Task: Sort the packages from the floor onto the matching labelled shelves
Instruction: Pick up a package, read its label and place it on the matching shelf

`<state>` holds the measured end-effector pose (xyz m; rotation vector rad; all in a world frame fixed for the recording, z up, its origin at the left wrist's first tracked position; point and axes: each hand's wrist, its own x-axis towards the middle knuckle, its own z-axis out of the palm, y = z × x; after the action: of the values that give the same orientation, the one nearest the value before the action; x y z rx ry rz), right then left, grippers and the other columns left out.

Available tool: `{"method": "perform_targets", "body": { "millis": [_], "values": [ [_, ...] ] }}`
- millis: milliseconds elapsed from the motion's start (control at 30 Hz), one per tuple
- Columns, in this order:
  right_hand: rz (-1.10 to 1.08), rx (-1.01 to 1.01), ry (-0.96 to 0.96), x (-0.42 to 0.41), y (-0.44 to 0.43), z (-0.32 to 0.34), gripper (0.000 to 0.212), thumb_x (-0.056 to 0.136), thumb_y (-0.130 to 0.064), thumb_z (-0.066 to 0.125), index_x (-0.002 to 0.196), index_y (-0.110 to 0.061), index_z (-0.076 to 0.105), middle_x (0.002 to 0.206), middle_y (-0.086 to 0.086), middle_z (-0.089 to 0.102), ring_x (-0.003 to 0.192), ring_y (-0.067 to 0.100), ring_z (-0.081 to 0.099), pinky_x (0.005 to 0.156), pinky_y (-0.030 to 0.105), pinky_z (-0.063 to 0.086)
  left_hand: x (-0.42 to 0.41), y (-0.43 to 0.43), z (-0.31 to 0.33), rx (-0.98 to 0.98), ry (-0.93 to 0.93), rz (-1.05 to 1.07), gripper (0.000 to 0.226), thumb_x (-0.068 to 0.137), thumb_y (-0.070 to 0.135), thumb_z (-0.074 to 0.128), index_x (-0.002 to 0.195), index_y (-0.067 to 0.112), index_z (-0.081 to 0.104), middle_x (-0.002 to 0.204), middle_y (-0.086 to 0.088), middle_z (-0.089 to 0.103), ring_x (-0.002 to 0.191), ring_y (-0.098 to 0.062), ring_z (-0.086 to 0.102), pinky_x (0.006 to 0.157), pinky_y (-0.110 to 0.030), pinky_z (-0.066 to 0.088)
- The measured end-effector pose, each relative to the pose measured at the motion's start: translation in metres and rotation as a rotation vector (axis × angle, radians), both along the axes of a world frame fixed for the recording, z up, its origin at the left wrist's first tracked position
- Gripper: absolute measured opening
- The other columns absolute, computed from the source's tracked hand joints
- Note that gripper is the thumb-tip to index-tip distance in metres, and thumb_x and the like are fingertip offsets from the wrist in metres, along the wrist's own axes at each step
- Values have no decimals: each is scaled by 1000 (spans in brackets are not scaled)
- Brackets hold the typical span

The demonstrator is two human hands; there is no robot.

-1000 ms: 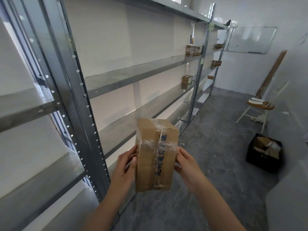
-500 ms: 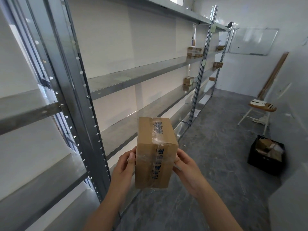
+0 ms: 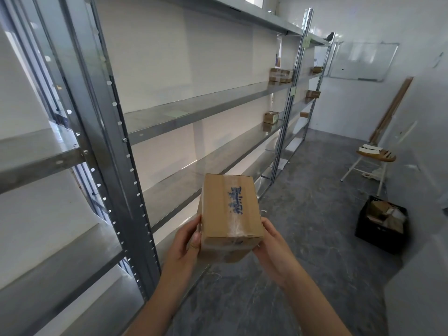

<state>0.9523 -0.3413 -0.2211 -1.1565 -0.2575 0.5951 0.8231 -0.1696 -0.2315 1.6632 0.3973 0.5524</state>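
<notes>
A brown cardboard box [image 3: 230,209], sealed with clear tape and marked with blue writing, sits between both hands at chest height. My left hand [image 3: 186,241] grips its left side and my right hand [image 3: 271,243] grips its right side. The box's taped face points up towards me. To the left runs a long metal shelving unit [image 3: 194,112] with several levels. A pale green label [image 3: 175,113] lies on the middle shelf. Small boxes [image 3: 280,74] stand further along the shelves.
A black crate [image 3: 380,226] holding more packages stands on the grey floor at the right. Behind it is a wooden stool [image 3: 375,155] with papers, a leaning plank [image 3: 392,107] and a whiteboard [image 3: 361,61] on the far wall. A steel upright [image 3: 114,146] is close on my left.
Both hands have tipped the box back, so its taped face with the blue writing now faces up instead of towards me. The view has shifted slightly.
</notes>
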Motion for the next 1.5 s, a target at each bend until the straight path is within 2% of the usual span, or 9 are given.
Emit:
{"method": "perform_targets", "body": {
  "millis": [200, 567, 733, 800, 933, 1100, 1300, 1400, 1500],
  "values": [
    [21, 23, -29, -1, -2, -2, 20, 107, -18, 53, 107, -16, 74, 112, 13, 74, 100, 23, 69, 89, 35, 55, -1, 10, 1, -143, -33, -51, 39, 92, 50, 48, 127, 43, 64, 135, 16, 64, 125, -1, 59, 105, -28, 46],
    [47, 25, -95, -10, 1, 4, 39, 106, -23, 46, 132, 6, 56, 134, 22, 67, 110, 24, 68, 96, 37, 55, -5, 8, 12, -24, -27, 32, 34, 92, 57, 42, 120, 49, 60, 114, 38, 63, 105, 18, 58, 70, -4, 50],
    [21, 80, 17, -8, -1, 13, 50, 109, -31, 38, 132, 7, 60, 136, 29, 63, 123, 36, 59, 114, 53, 41, -5, 7, 4, 56, -41, -19, 34, 100, 43, 41, 132, 40, 53, 121, 39, 59, 113, 18, 55, 79, 4, 43],
    [2, 68, 27, -6, 0, 14, 50, 104, -34, 47, 127, 8, 62, 123, 30, 68, 111, 35, 63, 107, 55, 46, -4, 7, 0, 81, -65, -60, 39, 100, 37, 43, 139, 31, 50, 132, 28, 58, 125, 9, 53, 93, -4, 45],
    [-20, 3, 23, -3, 0, 12, 33, 94, -33, 62, 109, -3, 65, 76, 7, 74, 60, 16, 68, 57, 31, 60, -2, 5, -5, 129, -99, -95, 45, 99, 31, 45, 144, 28, 44, 149, 16, 47, 138, 4, 41, 111, -16, 39],
    [-43, -4, -6, -7, -2, 12, 25, 103, -25, 56, 108, -3, 65, 79, 9, 73, 62, 17, 67, 58, 31, 60, -3, 7, -2, 94, -100, -96, 42, 99, 31, 48, 142, 30, 50, 145, 24, 51, 135, 7, 45, 98, -3, 40],
    [-55, 0, -108, -16, 4, 13, 22, 96, -26, 60, 101, -6, 66, 87, 9, 73, 75, 15, 68, 71, 27, 58, -3, 4, 11, -63, -105, 67, 35, 95, 50, 45, 113, 30, 68, 117, 17, 71, 108, 0, 67, 94, -26, 52],
    [-52, -4, -145, -17, 4, 14, 23, 92, -26, 62, 103, -7, 68, 95, 10, 75, 86, 18, 68, 81, 30, 57, -2, 4, 15, -66, -110, 92, 36, 91, 50, 51, 105, 22, 68, 118, 3, 72, 104, -8, 68, 80, -15, 56],
    [-53, -21, -143, -16, 3, 14, 24, 92, -32, 60, 97, -12, 72, 88, 5, 77, 78, 12, 71, 71, 23, 58, -2, 2, 15, -77, -138, 84, 28, 90, 42, 56, 106, 23, 69, 124, 3, 71, 108, -2, 67, 76, -5, 52]
  ]
}}
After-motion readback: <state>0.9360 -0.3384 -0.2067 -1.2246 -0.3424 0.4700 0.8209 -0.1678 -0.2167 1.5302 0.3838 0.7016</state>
